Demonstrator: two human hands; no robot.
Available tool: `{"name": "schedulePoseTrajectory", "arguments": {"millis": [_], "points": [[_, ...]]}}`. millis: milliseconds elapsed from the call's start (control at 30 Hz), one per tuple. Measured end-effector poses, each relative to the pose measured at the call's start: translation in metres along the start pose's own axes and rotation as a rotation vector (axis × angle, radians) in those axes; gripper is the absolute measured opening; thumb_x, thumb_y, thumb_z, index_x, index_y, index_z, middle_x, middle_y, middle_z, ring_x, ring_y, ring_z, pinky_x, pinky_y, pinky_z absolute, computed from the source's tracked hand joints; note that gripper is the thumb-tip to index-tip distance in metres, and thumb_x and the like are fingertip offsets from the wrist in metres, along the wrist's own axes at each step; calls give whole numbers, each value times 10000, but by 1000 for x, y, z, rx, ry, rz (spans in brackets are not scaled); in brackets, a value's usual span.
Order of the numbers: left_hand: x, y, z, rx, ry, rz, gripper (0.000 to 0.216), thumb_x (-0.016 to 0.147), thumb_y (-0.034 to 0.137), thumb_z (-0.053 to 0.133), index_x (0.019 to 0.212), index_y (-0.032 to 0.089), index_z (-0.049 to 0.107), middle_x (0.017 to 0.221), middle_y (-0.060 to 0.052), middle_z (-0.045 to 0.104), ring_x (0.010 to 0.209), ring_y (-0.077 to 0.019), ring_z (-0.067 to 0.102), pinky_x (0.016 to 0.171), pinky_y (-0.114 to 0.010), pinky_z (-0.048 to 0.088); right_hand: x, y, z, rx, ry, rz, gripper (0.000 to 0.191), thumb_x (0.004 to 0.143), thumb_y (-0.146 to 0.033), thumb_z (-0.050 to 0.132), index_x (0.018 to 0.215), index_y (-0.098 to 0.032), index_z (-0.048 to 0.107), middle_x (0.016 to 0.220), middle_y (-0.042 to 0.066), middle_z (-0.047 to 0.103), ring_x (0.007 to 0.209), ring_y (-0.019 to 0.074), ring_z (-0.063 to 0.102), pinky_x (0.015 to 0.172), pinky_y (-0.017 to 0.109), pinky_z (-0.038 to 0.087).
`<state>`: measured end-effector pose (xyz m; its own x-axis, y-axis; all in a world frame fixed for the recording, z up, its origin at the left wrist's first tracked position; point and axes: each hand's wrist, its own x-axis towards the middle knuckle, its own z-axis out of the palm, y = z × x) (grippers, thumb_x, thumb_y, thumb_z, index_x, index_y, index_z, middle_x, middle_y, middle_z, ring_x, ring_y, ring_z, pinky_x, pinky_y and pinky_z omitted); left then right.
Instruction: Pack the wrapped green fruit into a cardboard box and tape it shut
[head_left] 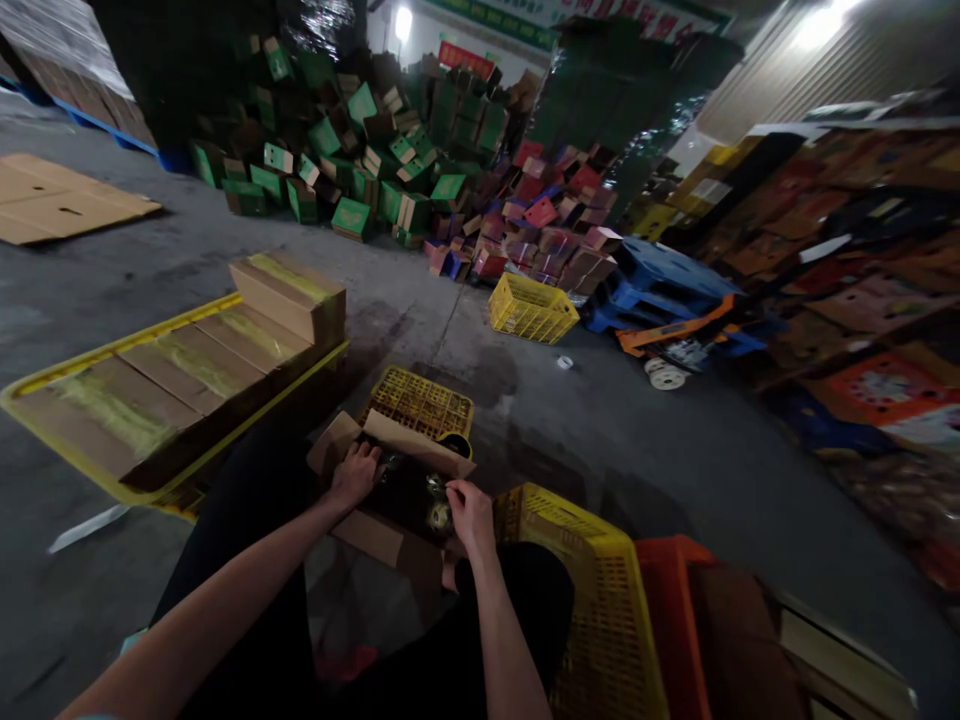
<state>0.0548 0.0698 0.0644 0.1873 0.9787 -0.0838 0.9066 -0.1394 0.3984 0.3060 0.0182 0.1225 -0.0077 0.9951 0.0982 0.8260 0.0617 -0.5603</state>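
The open cardboard box (369,536) sits at your knees. Your left hand (354,475) curls over its edge; hold the box steady there. Your right hand (469,510) bunches its fingers together inside, on what I cannot tell. Go slowly.

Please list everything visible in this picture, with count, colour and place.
open carton: one, brown, before the person, dark contents inside
yellow crates: three, yellow, right of the carton, behind it, far centre
orange crate: one, orange, bottom right
sealed cartons: several, brown, left, on yellow pallet
green boxes: many, green, far heap
red boxes: many, red, right of green heap
blue pallets: few, blue, far right
flat cardboard: one, brown, far left
left hand: one, on carton's left side
right hand: one, over carton's right side
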Motion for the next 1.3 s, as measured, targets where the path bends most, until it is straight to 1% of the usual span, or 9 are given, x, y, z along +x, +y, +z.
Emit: {"name": "schedulePoseTrajectory", "arguments": {"millis": [200, 433, 633, 733, 833, 933, 1033, 1200, 1300], "points": [[5, -5, 8, -129, 7, 131, 118, 922, 215, 556, 966, 201, 665, 1103, -86, 631, 1117, -254, 514, 962, -342, 409, -2, 0, 6, -74, -64, 23, 200, 904, -154, 528, 917, -198, 722, 949, 62, 757, 914, 205, 698, 860, 277, 483], [0, 0, 0, -208, -1, 300, 129, 923, 171, 536, 891, 193, 658, 934, -60, 674, 961, -210, 585, 910, -304, 428, 1, 0, 17, -225, -96, 95, 221, 889, -79, 528, 938, -182, 717, 972, 100, 735, 976, 216, 685, 874, 285, 479], [-17, 10, -11, -438, 98, 549, 200, 974, 305, 501, 934, 192, 661, 912, -59, 676, 902, -208, 589, 852, -325, 460, 5, -20, 23, 136, -164, -195, 389, 890, -211, 612, 1279, -218, 615, 1280, 78, 666, 1190, 213, 612, 1020, 330, 459], [-21, 13, -11, -531, 81, 589, 204, 954, 318, 534, 1035, 208, 685, 1003, -66, 705, 986, -212, 618, 890, -325, 482, 7, -25, 24, 96, -216, -235, 363, 870, -137, 597, 1216, -219, 670, 1215, 71, 710, 1154, 224, 640, 1040, 354, 442], [-18, 11, -9, -572, 187, 421, 278, 910, 276, 549, 1146, 211, 681, 1117, -82, 719, 1068, -230, 641, 959, -353, 484, 12, -22, 16, -11, -134, -98, 292, 898, -116, 536, 1096, -217, 726, 1124, 73, 748, 1058, 216, 686, 970, 317, 472], [-9, 3, -11, -609, 277, 145, 266, 867, 271, 542, 1049, 199, 721, 1060, -83, 747, 1010, -236, 683, 927, -345, 513, 14, -17, 3, -112, -42, 63, 224, 932, -220, 538, 1045, -213, 731, 1041, 76, 764, 958, 217, 710, 872, 283, 489], [-2, -5, -20, -715, 260, -41, 266, 841, 356, 568, 950, 182, 737, 930, -68, 764, 896, -238, 707, 812, -315, 544, 11, -19, -7, -198, -14, 151, 243, 928, -232, 529, 1089, -201, 709, 979, 79, 762, 889, 217, 705, 830, 285, 484], [-9, 7, -35, -1142, 101, -210, 416, 779, 553, 644, 772, 139, 683, 617, -32, 668, 613, -193, 649, 592, -274, 521, 2, -31, -8, -196, 81, -34, 397, 877, -93, 482, 1220, -202, 651, 1219, 103, 667, 1158, 246, 571, 1037, 380, 399], [-20, 23, -44, -1322, -16, -228, 470, 774, 600, 654, 755, 131, 663, 573, -23, 630, 565, -170, 622, 582, -274, 525, -3, -42, 3, -38, -87, -239, 455, 888, -158, 541, 1335, -237, 578, 1336, 81, 606, 1239, 234, 523, 1097, 393, 361]]}}
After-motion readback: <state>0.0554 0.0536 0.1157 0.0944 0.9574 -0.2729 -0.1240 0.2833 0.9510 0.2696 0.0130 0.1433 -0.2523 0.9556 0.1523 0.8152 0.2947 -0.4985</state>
